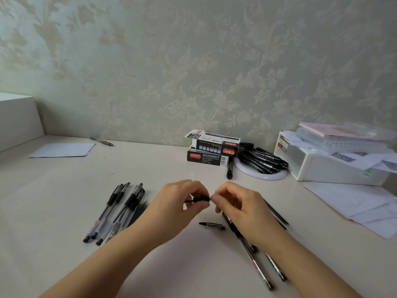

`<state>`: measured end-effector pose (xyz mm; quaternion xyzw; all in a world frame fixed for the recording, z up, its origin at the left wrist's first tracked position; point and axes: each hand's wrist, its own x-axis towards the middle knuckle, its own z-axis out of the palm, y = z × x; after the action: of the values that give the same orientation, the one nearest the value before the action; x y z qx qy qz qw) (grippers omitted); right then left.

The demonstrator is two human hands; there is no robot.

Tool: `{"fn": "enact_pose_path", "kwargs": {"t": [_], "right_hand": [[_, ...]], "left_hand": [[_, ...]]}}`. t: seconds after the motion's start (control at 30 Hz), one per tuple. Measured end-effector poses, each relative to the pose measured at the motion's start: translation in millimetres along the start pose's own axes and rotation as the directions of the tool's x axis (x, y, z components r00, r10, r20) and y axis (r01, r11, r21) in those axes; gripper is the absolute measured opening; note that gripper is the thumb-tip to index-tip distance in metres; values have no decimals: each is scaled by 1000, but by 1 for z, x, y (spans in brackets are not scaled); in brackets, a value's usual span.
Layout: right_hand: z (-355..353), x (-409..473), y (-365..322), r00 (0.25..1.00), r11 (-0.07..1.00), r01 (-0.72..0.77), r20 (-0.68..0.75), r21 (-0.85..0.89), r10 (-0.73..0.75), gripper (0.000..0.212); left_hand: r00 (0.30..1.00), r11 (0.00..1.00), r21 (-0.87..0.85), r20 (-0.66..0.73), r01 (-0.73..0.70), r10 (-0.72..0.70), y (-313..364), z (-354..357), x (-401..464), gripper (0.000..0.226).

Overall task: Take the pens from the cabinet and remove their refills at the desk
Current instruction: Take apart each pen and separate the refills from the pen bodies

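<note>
Above the smooth pale table (64, 190), left hand (171, 208) grips a slim black pen (200, 200); right hand (238, 206) pinches its tip end; clear-barrelled pens (116, 214) lie left.

Desk (64, 190) layout: pen group (120, 211) at left; loose cap (212, 225) at centre, pens (249, 250) right of it; stacked boxes (212, 150) behind, bin (335, 166) at far right.
</note>
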<state>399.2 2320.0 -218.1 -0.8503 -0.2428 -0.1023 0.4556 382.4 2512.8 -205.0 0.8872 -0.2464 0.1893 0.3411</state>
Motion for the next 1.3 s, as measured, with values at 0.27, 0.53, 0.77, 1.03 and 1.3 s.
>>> {"fn": "enact_pose_path", "kwargs": {"t": [0.27, 0.53, 0.77, 1.03, 1.3], "right_hand": [[0, 0, -1, 1000, 1000, 7, 1, -26, -7, 11], [-2, -1, -3, 998, 1000, 31, 54, 4, -31, 17], [-3, -1, -2, 999, 982, -35, 28, -186, 41, 34], [0, -3, 1, 980, 884, 69, 195, -462, 26, 16], [-6, 1, 4, 995, 985, -15, -96, -169, -2, 12]], "left_hand": [[1000, 1000, 18, 0, -21, 21, -1, 1, 0, 3], [999, 999, -25, -16, -37, 37, -2, -3, 1, 5], [997, 999, 41, -76, -2, 5, -3, -1, 1, 3], [993, 992, 75, -74, 99, -94, -8, 0, 0, 3], [994, 991, 86, 19, 106, -108, -10, 0, 0, 5]]}}
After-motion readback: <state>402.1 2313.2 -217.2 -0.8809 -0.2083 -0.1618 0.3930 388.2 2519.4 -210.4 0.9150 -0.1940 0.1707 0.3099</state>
